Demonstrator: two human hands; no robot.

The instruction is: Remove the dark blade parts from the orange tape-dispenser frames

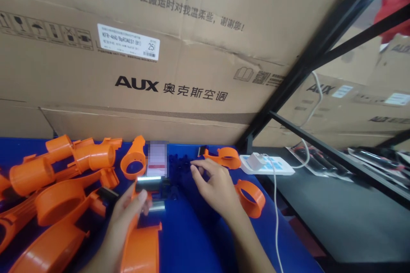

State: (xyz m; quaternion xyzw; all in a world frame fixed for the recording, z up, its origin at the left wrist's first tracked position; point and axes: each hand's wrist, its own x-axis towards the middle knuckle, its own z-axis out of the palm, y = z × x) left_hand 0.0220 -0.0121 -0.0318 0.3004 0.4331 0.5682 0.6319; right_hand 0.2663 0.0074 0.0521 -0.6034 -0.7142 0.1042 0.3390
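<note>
My left hand [133, 204] is closed around an orange tape dispenser [141, 249]. Its black head with a serrated metal blade [149, 182] points up, and its round ring hangs toward me. My right hand [214, 183] is over the blue table beside a pile of small dark parts [179, 170]. The thumb and forefinger come together at the tips in a pinch; whatever is between them is too small or dark to make out. Just beyond the left hand, a strip with a shiny metal edge [156, 206] shows on the table.
Several orange dispensers [60, 202] crowd the left side. Orange pieces [251, 198] lie right of my right hand. A white power strip [269, 165] with a plug and cable sits at the table's right edge. Large cardboard boxes [179, 119] and a black metal frame [282, 81] stand behind.
</note>
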